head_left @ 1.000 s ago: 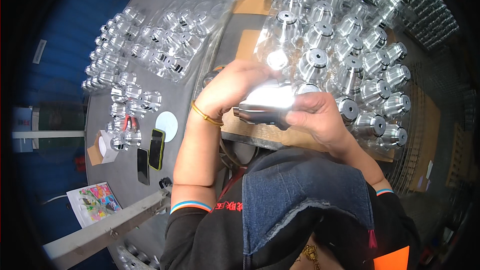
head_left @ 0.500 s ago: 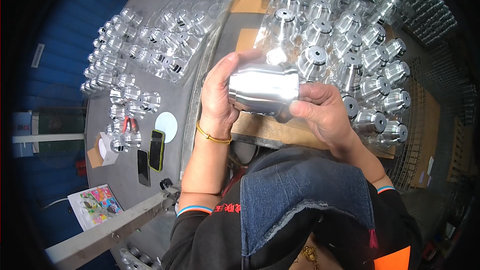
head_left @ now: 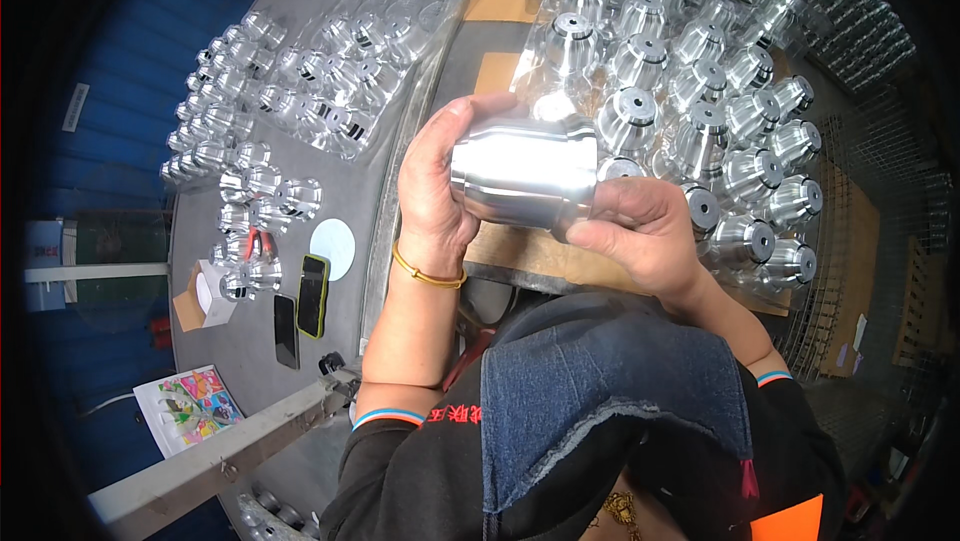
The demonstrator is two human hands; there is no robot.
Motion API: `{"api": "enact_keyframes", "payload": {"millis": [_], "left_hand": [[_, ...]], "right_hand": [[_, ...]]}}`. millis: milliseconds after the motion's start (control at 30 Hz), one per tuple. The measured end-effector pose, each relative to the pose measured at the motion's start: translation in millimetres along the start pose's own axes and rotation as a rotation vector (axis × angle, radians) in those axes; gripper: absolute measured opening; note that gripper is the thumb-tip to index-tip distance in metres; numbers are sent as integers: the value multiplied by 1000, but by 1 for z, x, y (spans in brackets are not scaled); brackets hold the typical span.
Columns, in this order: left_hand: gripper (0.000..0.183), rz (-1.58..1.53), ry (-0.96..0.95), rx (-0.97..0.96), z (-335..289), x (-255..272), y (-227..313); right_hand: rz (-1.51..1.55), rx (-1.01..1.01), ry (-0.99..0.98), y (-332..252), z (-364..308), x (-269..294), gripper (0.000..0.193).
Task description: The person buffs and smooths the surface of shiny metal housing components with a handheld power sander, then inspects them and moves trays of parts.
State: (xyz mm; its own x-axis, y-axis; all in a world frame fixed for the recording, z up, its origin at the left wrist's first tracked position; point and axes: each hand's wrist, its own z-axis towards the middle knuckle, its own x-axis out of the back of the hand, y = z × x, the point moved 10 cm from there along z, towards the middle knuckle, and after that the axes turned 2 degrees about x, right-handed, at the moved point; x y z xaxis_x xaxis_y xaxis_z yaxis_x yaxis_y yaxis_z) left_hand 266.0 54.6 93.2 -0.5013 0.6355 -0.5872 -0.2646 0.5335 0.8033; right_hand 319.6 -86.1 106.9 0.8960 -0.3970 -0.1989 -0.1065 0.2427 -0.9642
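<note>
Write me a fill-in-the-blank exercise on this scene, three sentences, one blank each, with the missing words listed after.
1. Both the left hand and the right hand grip one shiny ____ part, lying on its side.
2. On the left wrist sits a thin ____-coloured bracelet.
3. On the grey table, two ____ lie side by side next to a white disc.

Missing words: metal; gold; phones

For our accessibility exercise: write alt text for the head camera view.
Two bare hands, left hand and right hand, hold a shiny machined metal cylinder sideways over a grey workbench. Rows of similar metal parts stand behind; two phones lie left.
</note>
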Motion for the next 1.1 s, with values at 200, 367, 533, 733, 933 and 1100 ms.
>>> {"api": "enact_keyframes", "payload": {"millis": [200, 367, 533, 733, 933, 1100], "left_hand": [[35, -27, 36, -24, -2, 2, 4], [34, -37, 43, -41, -3, 3, 6], [37, -40, 41, -16, -3, 4, 5], [48, -41, 110, -117, -7, 8, 10], [54, 52, 107, -139, -7, 8, 18], [57, 326, -99, -112, -12, -18, 24]], "right_hand": [[-17, 119, -8, -6, -2, -5, 17], [-30, 159, -49, -10, -1, -7, 16], [-20, 95, -8, 0, -1, -4, 17], [433, -155, 71, 25, 1, -10, 23], [874, -326, -128, 44, 3, -37, 56], [1182, -566, -149, 55, 1, -64, 69]]}}
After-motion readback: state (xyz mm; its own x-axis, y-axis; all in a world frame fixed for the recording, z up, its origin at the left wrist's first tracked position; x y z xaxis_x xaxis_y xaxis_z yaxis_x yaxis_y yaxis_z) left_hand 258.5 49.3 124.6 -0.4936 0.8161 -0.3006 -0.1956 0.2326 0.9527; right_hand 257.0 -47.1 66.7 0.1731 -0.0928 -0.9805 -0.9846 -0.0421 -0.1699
